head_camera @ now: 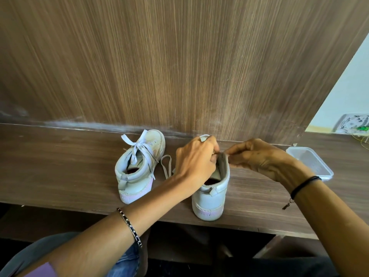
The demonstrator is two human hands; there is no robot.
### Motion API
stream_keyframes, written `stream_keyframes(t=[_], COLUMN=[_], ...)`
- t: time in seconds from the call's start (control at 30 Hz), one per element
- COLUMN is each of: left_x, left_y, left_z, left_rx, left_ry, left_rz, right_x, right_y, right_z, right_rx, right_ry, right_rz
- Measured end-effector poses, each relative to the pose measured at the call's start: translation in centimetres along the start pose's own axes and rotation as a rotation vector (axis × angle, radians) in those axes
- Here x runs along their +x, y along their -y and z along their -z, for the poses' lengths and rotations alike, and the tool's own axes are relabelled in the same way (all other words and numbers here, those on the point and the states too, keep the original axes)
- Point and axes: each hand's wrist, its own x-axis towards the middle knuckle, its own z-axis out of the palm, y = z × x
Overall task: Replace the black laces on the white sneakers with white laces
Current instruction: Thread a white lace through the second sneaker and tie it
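Two white sneakers stand on the wooden shelf (60, 168), heels toward me. The left sneaker (137, 168) carries a white lace tied in a bow (137, 146). Over the right sneaker (211, 194) both hands work at the tongue. My left hand (194, 158) curls over the shoe's top and grips the white lace there; a loose loop of that lace (166, 164) lies on the shelf between the shoes. My right hand (257, 156) pinches the lace end beside the tongue. No black lace is visible.
A clear plastic container (310, 163) sits on the shelf to the right of my right hand. A wood panel wall (179, 66) rises straight behind the shoes. A white socket plate with wires (353, 124) is at the far right. The shelf's front edge runs just below the sneakers.
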Motion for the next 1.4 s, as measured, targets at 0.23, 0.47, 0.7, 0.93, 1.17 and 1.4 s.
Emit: stream_keyframes(t=[0.23,0.47,0.7,0.93,1.17,1.4], left_x=[-0.4,-0.6,-0.4,-0.1,0.0,0.2], left_y=[0.5,1.5,1.5,1.6,1.5,1.8], left_z=[0.0,0.1,-0.4,-0.7,-0.7,-0.8], left_rx=[-0.084,-0.084,-0.158,-0.162,-0.16,-0.17], left_ry=[-0.035,0.038,0.027,0.038,0.057,0.084], left_rz=[-0.03,0.168,0.233,0.269,0.273,0.258], right_x=[0.0,-0.3,0.4,-0.8,0.4,-0.9], right_y=[-0.1,1.2,-0.1,0.2,1.4,-0.2], right_z=[-0.5,2.4,3.5,0.1,2.2,0.4], right_rx=[-0.324,0.559,0.025,-0.163,1.009,-0.347], right_ry=[-0.05,-0.25,-0.355,-0.133,-0.24,0.014], right_rz=[0.058,0.09,0.228,0.344,0.197,0.166])
